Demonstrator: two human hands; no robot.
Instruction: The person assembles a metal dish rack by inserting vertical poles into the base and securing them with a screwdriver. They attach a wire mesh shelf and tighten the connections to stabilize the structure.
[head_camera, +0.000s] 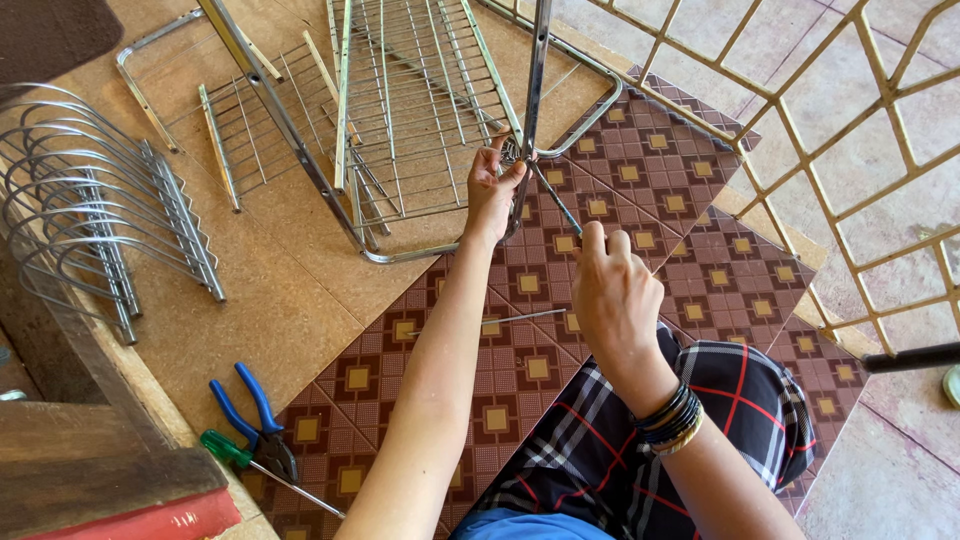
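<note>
The left hand (492, 185) pinches the wire rack's (420, 110) corner joint while the right hand (612, 290) grips a screwdriver (556, 205) there, the joint seemingly unfinished.

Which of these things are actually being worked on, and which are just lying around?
In use: wire rack, screwdriver in right hand, left hand at the rack's joint.

Lying about: blue pliers, green screwdriver, plate holder, loose rod.

Home floor used as an informal repair area.
Patterned vinyl flooring (640, 190), a window grille (850, 120), pliers (262, 425), a screwdriver (255, 465) and wire rack parts (90, 200) indicate domestic work.
</note>
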